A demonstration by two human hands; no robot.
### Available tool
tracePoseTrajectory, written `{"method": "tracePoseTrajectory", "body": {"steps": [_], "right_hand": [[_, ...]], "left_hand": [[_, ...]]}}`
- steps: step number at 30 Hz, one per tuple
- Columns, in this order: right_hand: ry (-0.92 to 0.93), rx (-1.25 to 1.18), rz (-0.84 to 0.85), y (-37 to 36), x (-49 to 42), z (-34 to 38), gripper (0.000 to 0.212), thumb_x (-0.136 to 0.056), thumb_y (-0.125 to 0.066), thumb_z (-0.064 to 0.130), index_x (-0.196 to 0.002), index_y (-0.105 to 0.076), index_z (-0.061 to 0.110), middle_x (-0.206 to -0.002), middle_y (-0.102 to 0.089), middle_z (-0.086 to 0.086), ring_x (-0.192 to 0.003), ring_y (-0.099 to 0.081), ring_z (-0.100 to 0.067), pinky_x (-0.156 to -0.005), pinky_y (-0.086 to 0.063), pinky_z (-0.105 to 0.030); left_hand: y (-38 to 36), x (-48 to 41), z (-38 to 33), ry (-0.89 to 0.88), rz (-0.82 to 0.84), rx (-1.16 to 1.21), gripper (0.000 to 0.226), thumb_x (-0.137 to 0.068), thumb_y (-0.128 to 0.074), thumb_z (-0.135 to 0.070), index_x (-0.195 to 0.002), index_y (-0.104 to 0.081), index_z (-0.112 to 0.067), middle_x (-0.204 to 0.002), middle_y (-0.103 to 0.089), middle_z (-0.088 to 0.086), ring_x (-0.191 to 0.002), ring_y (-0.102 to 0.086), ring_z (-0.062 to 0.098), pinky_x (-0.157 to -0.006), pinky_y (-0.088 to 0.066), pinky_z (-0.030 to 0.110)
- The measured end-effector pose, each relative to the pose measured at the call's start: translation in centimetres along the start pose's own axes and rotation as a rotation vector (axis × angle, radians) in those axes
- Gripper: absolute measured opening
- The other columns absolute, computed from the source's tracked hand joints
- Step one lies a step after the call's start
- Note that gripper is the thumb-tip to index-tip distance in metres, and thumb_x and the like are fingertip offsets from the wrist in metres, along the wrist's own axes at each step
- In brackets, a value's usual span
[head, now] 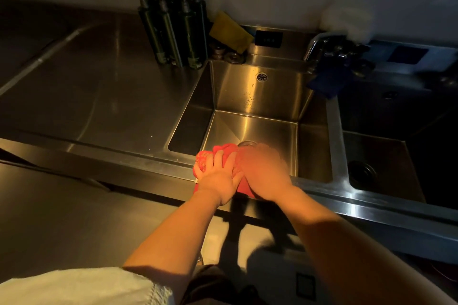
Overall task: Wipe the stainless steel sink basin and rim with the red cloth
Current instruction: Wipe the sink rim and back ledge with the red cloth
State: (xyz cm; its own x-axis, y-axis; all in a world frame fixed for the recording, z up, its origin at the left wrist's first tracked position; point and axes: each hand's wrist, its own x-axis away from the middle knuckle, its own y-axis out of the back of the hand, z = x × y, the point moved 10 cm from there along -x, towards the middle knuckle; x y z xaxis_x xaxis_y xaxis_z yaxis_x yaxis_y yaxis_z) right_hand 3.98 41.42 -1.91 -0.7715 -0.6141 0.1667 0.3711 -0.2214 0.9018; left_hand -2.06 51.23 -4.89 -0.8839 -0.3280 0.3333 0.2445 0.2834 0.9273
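Note:
The red cloth (207, 156) is bunched up over the front rim of the stainless steel sink (260, 96), at the basin's near left corner. My left hand (219, 178) grips the cloth from the left with fingers spread over it. My right hand (264, 172), blurred by motion, presses on the cloth's right part, just in front of the drain (247, 143). Most of the cloth is hidden under both hands.
Several dark pump bottles (176, 30) stand at the back left of the sink, with a yellow cloth (229, 32) beside them. A faucet (322, 44) with a blue cloth (324, 82) hangs at the back right. A second basin (381, 163) lies to the right; steel counter (86, 86) to the left.

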Motion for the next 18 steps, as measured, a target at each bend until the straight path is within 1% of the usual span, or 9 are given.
{"method": "tracePoseTrajectory", "body": {"steps": [2,3,6,8,9,11,13,15,18], "right_hand": [[0.030,-0.007,-0.011,-1.0,-0.3,1.1,0.041,-0.095,-0.033,0.041,-0.133,-0.041,0.029,-0.147,-0.031,-0.001,-0.136,-0.027,-0.026,-0.112,-0.023,-0.052],[0.024,0.002,-0.004,-1.8,-0.3,1.4,0.043,-0.096,-0.031,0.040,-0.137,-0.036,0.028,-0.148,-0.029,0.000,-0.138,-0.024,-0.025,-0.113,-0.019,-0.052],[-0.067,-0.020,0.004,-3.5,0.0,1.1,0.048,-0.098,-0.026,0.040,-0.145,-0.022,0.030,-0.155,-0.015,0.004,-0.144,-0.007,-0.023,-0.115,-0.005,-0.057],[-0.098,-0.063,0.002,-4.0,0.0,1.6,0.050,-0.098,-0.024,0.041,-0.147,-0.015,0.032,-0.157,-0.008,0.007,-0.145,0.000,-0.022,-0.113,0.003,-0.055],[-0.094,-0.068,0.009,-4.1,-0.2,2.2,0.051,-0.098,-0.024,0.040,-0.148,-0.013,0.032,-0.158,-0.007,0.007,-0.145,0.001,-0.022,-0.113,0.005,-0.054],[-0.066,-0.084,0.024,-4.5,-0.9,3.6,0.052,-0.098,-0.027,0.038,-0.148,-0.013,0.031,-0.158,-0.007,0.006,-0.145,0.001,-0.022,-0.114,0.004,-0.053],[-0.032,-0.106,0.028,-5.1,-1.8,5.0,0.052,-0.098,-0.028,0.037,-0.148,-0.015,0.029,-0.158,-0.010,0.004,-0.145,-0.002,-0.022,-0.117,-0.003,-0.054],[-0.002,-0.118,0.035,-5.7,-2.7,6.6,0.053,-0.097,-0.030,0.036,-0.147,-0.016,0.030,-0.157,-0.013,0.004,-0.145,-0.005,-0.023,-0.116,-0.009,-0.054],[-0.009,-0.121,0.063,-6.7,-4.0,9.2,0.052,-0.098,-0.033,0.030,-0.147,-0.017,0.030,-0.155,-0.016,0.005,-0.143,-0.008,-0.022,-0.115,-0.009,-0.055]], "left_hand": [[0.5,0.1,0.4,0.009,-0.048,-0.015,0.057,-0.097,-0.020,-0.054,-0.148,-0.009,-0.031,-0.154,-0.011,0.006,-0.139,-0.014,0.029,-0.108,-0.015,0.059],[0.6,0.1,0.5,0.013,-0.065,-0.016,0.056,-0.097,-0.020,-0.052,-0.148,-0.011,-0.030,-0.153,-0.014,0.006,-0.138,-0.017,0.028,-0.107,-0.016,0.059],[0.8,0.0,0.7,0.000,-0.075,-0.021,0.054,-0.098,-0.022,-0.048,-0.147,-0.015,-0.027,-0.150,-0.017,0.008,-0.136,-0.019,0.028,-0.108,-0.016,0.058],[1.0,0.0,1.3,-0.022,-0.078,-0.029,0.052,-0.098,-0.022,-0.047,-0.146,-0.017,-0.027,-0.149,-0.018,0.008,-0.135,-0.020,0.028,-0.108,-0.016,0.058],[1.1,0.0,1.8,-0.029,-0.078,-0.031,0.051,-0.098,-0.022,-0.046,-0.145,-0.017,-0.027,-0.149,-0.019,0.008,-0.134,-0.020,0.028,-0.107,-0.016,0.058],[1.5,-0.2,3.2,-0.029,-0.082,-0.032,0.051,-0.099,-0.020,-0.047,-0.146,-0.018,-0.027,-0.148,-0.019,0.008,-0.134,-0.020,0.028,-0.107,-0.017,0.057],[1.7,-0.5,5.0,-0.018,-0.068,-0.034,0.051,-0.099,-0.019,-0.048,-0.146,-0.017,-0.028,-0.149,-0.017,0.008,-0.135,-0.019,0.028,-0.108,-0.017,0.057],[1.9,-1.0,7.0,-0.011,-0.054,-0.053,0.051,-0.099,-0.019,-0.049,-0.146,-0.016,-0.029,-0.149,-0.016,0.009,-0.136,-0.019,0.029,-0.107,-0.018,0.057],[2.6,-1.5,10.1,-0.008,-0.057,-0.081,0.051,-0.099,-0.020,-0.049,-0.146,-0.017,-0.029,-0.149,-0.017,0.009,-0.135,-0.021,0.029,-0.107,-0.020,0.057]]}}
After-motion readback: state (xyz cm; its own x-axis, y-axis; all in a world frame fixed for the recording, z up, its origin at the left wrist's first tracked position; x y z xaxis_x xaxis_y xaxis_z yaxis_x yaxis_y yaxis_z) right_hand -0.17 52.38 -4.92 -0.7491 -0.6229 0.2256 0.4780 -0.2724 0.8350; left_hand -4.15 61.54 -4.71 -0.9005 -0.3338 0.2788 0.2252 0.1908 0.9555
